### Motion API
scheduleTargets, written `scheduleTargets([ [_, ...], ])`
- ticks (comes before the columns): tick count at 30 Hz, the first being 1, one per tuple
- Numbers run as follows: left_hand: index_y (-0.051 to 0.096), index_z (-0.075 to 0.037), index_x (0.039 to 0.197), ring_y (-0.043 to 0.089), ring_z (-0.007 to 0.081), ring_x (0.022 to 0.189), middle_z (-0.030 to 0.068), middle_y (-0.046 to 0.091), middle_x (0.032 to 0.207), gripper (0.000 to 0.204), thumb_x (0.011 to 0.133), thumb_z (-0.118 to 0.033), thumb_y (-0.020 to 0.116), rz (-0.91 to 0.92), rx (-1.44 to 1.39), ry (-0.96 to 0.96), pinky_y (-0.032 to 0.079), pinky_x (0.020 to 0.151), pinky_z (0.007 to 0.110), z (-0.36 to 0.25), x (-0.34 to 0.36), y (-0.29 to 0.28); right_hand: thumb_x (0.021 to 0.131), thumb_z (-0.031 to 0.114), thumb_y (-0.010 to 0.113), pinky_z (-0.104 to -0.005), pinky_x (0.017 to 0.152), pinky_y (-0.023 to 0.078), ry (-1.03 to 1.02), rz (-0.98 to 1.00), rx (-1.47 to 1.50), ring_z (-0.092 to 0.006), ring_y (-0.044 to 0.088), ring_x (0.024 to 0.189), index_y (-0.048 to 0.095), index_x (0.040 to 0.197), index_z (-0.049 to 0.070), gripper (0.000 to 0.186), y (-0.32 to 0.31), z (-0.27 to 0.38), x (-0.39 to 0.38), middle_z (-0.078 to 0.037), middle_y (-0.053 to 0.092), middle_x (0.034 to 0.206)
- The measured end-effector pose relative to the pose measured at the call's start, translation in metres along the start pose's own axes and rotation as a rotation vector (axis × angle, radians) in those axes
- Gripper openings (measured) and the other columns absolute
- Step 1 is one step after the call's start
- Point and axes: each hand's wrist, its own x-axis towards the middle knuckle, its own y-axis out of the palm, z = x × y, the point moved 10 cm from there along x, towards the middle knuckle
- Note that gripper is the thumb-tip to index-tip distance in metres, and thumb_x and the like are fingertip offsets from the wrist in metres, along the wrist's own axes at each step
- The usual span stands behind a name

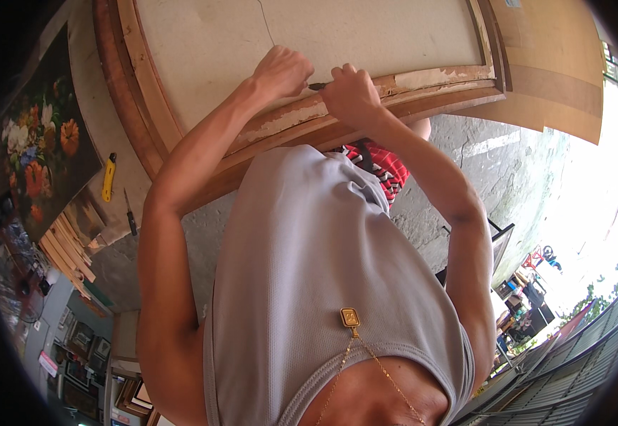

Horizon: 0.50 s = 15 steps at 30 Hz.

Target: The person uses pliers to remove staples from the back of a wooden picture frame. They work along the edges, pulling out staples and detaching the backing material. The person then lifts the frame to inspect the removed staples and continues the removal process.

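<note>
A large wooden frame [437,106] lies face down in front of me, with a pale backing panel [366,32] set inside it and worn, flaking wood along its near rail. Over that rail my left hand [283,71] is closed; a thin dark wire or cord [264,23] runs across the panel towards it, but what its fingers hold is hidden. Just to the right, my right hand [351,92] is closed around a small dark tool [317,86], whose tip points at the left hand. Most of that tool is covered by the fingers, so its kind does not show.
Left of the frame lie a yellow utility knife [109,177], a thin dark-handled tool [131,213] and a flower painting [46,135]. Wood strips [67,245] are stacked nearer. A brown board [550,78] sits at the far right. Grey concrete floor [486,153] shows below.
</note>
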Motion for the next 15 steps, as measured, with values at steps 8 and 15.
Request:
scheduleTargets([
  [8, 0.061, -0.003, 0.057, 0.062, 0.0319, 0.058, 0.0147, 0.061, 0.06, 0.005, 0.061, -0.005, 0.063, -0.046, 0.144, 0.099, 0.048, 0.052, 0.039, -0.029, 0.008, -0.02, 0.078, 0.025, 0.061, -0.0379, 0.067, 0.047, 0.212, 0.03, -0.068, -0.0304, 0.055, 0.091, 0.071, 0.085, 0.012, 0.018, 0.008, 0.008, -0.009, -0.014, 0.058, 0.094],
  [15, 0.062, -0.003, 0.06, 0.062, 0.0308, 0.058, 0.0121, 0.06, 0.059, 0.005, 0.063, -0.007, 0.064, -0.033, 0.181, 0.055, 0.048, 0.053, 0.038, -0.02, 0.011, -0.011, 0.082, 0.03, 0.06, -0.0409, 0.068, 0.049, 0.337, -0.197, 0.202, -0.031, 0.055, 0.093, 0.072, 0.081, 0.009, 0.025, 0.006, -0.003, -0.029, -0.014, 0.058, 0.095],
])
